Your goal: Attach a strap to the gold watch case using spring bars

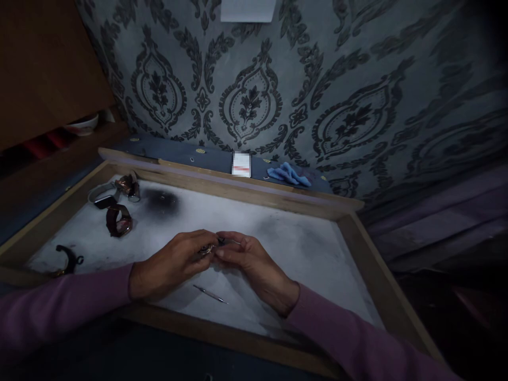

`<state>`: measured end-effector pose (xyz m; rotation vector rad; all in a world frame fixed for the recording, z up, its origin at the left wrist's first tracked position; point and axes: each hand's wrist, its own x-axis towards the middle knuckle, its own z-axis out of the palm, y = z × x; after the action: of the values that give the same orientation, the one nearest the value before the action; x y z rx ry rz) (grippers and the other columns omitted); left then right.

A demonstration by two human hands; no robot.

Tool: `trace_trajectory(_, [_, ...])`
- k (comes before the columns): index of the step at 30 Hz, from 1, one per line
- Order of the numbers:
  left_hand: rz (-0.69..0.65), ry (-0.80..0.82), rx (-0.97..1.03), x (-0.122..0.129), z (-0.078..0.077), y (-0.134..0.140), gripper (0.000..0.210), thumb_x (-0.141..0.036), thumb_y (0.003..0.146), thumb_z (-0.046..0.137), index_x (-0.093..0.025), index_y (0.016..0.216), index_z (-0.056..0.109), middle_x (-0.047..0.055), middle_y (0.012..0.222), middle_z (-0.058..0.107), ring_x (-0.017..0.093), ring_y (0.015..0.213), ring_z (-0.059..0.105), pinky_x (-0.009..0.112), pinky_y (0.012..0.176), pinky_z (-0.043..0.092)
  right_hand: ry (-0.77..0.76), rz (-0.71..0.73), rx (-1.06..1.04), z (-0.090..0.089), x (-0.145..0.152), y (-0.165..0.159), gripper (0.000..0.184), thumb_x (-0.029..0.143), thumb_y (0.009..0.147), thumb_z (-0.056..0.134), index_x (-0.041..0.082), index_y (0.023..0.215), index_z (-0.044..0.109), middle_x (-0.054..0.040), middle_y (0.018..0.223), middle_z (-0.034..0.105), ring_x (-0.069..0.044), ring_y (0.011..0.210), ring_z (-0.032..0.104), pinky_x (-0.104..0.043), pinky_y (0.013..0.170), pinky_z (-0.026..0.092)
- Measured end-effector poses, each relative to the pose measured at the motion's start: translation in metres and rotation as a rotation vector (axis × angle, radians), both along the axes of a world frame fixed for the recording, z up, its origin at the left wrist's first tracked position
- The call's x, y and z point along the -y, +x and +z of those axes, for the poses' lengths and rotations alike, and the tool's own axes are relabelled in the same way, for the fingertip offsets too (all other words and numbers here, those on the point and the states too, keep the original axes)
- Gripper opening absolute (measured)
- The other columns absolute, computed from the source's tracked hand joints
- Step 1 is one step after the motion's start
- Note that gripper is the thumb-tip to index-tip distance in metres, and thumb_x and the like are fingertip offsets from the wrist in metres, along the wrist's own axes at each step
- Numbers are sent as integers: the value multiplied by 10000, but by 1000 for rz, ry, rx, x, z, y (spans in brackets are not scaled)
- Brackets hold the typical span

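Over the middle of the tray, my left hand (174,262) grips a wristwatch (206,249) with a round, gold-toned case, its fingers curled over the top and side. My right hand (254,262) meets it from the right, thumb and fingers pinched on a small dark piece (221,241) at the watch's edge that looks like its strap. The fingers hide most of the watch. Below the hands a thin metal spring bar tool (210,294) lies on the tray's white surface.
The wooden-rimmed tray (365,264) holds several watches at its left: a brown-strapped watch (118,220), a square-faced watch (105,201) and others. A black curved piece (68,259) lies near the left rim. Behind stand a small white box (241,164) and a blue cloth (289,174).
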<state>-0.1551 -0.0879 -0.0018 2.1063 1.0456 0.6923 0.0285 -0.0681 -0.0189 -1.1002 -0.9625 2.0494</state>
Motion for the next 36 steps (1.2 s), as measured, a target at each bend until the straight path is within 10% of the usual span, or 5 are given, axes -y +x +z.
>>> trace_trajectory(10, [65,39,-42,0,0,-6,215,-174,897,513,-173,1090,608,63,1066,677,165,921,632,270,798,482,222,55,219,3,5,9,140,239,764,649,162,859,581,-8,665,677,-126,568,598,-240,528,421])
trace_trajectory(18, [92,98,-38,0,0,-10,236,-166,889,532,-138,1106,618,77,1069,685,151,879,642,262,785,506,990,641,829,15,33,11,93,186,808,683,164,828,594,-9,798,623,-136,674,547,-257,596,376])
trace_trajectory(24, [78,118,-15,0,2,-9,232,-155,882,524,-144,1089,627,77,1030,694,160,852,649,279,756,519,1152,832,894,22,34,7,129,117,906,484,156,804,553,-50,842,613,-150,700,546,-270,599,389])
trace_trajectory(28, [85,116,-25,-1,1,-10,228,-154,882,522,-134,1083,627,79,1028,692,160,846,647,285,768,516,1106,737,761,20,30,14,111,127,903,471,164,814,526,-46,821,603,-145,692,524,-274,613,391])
trace_trajectory(36, [104,97,-24,-3,0,-11,217,-174,887,508,-161,1069,625,72,1012,693,173,850,649,288,748,509,431,400,146,25,14,28,274,415,863,627,171,966,557,18,725,552,-70,533,425,-199,467,340])
